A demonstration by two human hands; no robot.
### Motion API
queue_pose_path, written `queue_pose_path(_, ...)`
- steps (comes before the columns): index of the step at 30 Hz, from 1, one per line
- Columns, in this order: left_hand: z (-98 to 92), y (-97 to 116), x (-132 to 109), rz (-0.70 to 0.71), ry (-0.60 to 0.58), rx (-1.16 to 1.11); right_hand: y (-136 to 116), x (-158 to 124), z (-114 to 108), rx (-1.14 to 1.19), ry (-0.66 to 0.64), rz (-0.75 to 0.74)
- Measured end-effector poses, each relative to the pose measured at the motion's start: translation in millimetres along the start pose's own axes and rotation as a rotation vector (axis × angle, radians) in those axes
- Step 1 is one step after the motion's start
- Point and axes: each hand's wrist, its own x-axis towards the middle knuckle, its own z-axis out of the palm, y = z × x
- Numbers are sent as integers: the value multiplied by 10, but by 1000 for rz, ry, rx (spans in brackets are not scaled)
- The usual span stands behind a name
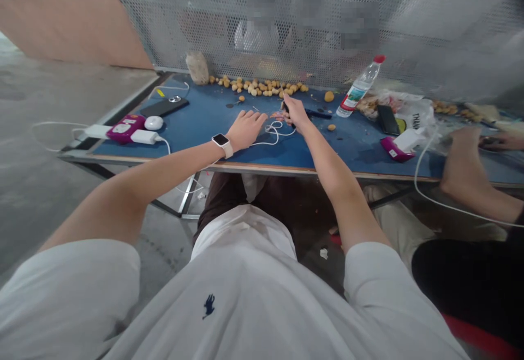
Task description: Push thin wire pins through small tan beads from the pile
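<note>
My left hand (246,129), with a watch on the wrist, lies over the blue tabletop (196,130), its fingers stretched toward the middle. Just right of its fingertips are some small reddish bits (277,115) and a loop of thin white cable (273,135). My right hand (296,113) is closed around a slim tool with a dark handle (285,107); its exact kind is too small to tell. Beside that hand, a dark blue pen-like object (318,114) rests on the table.
Small round yellow-brown balls (262,87) line the back by the perforated metal screen (213,16). A water bottle (357,93) stands right of centre. On the left are a phone (166,106) and a purple power strip (125,129). A co-worker's arm (464,160) is at right.
</note>
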Motion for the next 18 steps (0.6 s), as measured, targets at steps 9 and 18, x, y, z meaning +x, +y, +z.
queue_pose_path(9,97,-68,68,-35,8,-161,104,126,6,3,-39,-87)
queue_pose_path(18,160,-270,80,-151,12,-124,69,65,-60,9,-77,-31)
